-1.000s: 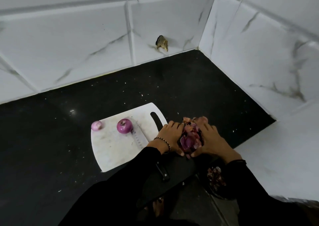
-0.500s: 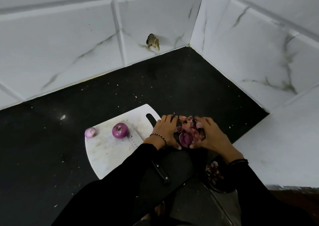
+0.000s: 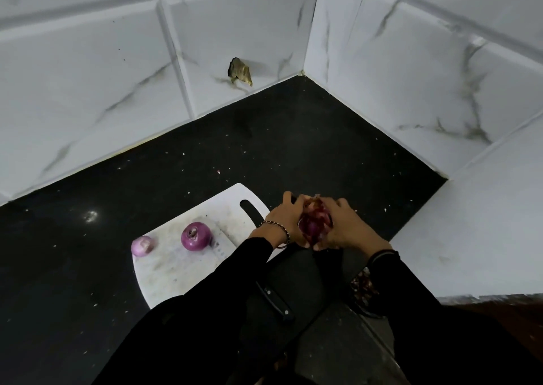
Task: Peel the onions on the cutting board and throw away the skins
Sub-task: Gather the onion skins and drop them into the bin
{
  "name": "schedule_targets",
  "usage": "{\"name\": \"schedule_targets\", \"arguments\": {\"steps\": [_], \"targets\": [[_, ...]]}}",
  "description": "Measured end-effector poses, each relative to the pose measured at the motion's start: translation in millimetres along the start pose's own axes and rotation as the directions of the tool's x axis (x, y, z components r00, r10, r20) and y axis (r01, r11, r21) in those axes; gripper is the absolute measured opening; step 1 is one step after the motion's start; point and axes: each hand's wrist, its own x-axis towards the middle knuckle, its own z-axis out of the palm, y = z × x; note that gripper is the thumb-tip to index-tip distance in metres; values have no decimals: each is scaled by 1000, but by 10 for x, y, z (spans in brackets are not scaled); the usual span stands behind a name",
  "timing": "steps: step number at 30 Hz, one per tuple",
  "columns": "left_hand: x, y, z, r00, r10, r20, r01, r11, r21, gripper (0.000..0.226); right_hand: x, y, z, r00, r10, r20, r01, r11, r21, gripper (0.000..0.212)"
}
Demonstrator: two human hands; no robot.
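A white cutting board (image 3: 176, 267) lies on the black counter. On it sit a peeled purple onion (image 3: 196, 236) and, at its left edge, a smaller pale onion (image 3: 142, 245). A knife lies across the board, its blade (image 3: 219, 245) beside the purple onion and its black handle (image 3: 274, 301) pointing toward me. Right of the board, my left hand (image 3: 283, 220) and my right hand (image 3: 345, 229) cup a bundle of reddish onion skins (image 3: 316, 223) between them, fingers curled round it.
A dark container holding onion scraps (image 3: 364, 289) sits below my right wrist. White marble-tiled walls meet at a corner behind; one tile has a broken hole (image 3: 239, 70). A white ledge (image 3: 470, 237) borders the black counter (image 3: 73, 282) on the right.
Both hands have closed tighter round the onion skins and lifted the bundle slightly. The onions, board and knife stay put.
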Motion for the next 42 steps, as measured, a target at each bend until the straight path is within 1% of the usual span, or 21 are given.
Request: {"name": "schedule_targets", "arguments": {"steps": [3, 5, 8, 11, 14, 16, 19, 22, 25, 29, 33, 38, 42], "targets": [[30, -30, 6, 1000, -1, 0, 1, 999, -48, 101, 17, -4, 25, 1000, -17, 4, 17, 999, -31, 113], [59, -58, 20, 1000, 8, -15, -9, 997, -79, 97, 13, 19, 45, 1000, -14, -6, 14, 1000, -2, 105], [95, -57, 7, 998, 41, -51, -46, 994, -103, 83, -15, 47, 71, 998, -22, -64, 27, 997, 72, 83], [114, -9, -2, 995, 50, -84, -57, 995, -86, 62, -51, 12, 80, 993, -18, -112, 30, 994, 109, 64], [115, 31, 30, 993, 45, -109, -55, 995, -87, 45, -84, -43, 107, 988, -27, -152, 46, 992, 120, 40], [105, 47, 38, 992, 51, -117, -61, 995, -84, 38, -113, -59, 127, 988, -21, -155, 42, 990, 137, 33], [78, 58, 44, 989, 55, -134, -68, 993, -95, 33, -139, -46, 158, 982, -13, -187, 48, 982, 185, 30], [48, 74, 57, 985, 56, -161, -76, 989, -126, 25, -195, -34, 183, 969, -7, -245, 71, 965, 252, 15], [20, 117, 81, 985, 15, -172, -47, 982, -185, 24, -236, 16, 207, 966, 33, -255, 63, 932, 357, 10], [6, 192, 99, 985, -17, -174, -25, 971, -236, 30, -269, 128, 208, 959, 36, -283, 88, 907, 412, 15], [36, 313, 100, 984, -34, -177, -10, 971, -240, 33, -296, 228, 149, 961, 18, -277, 114, 884, 454, 9], [124, 590, 107, 982, -35, -188, -10, 972, -236, 26, -333, 429, -51, 966, 6, -260, 128, 859, 496, 12], [195, 868, 137, 981, -48, -189, 4, 974, -224, 26, -356, 650, -199, 967, 20, -256, 122, 843, 525, 11]]}}
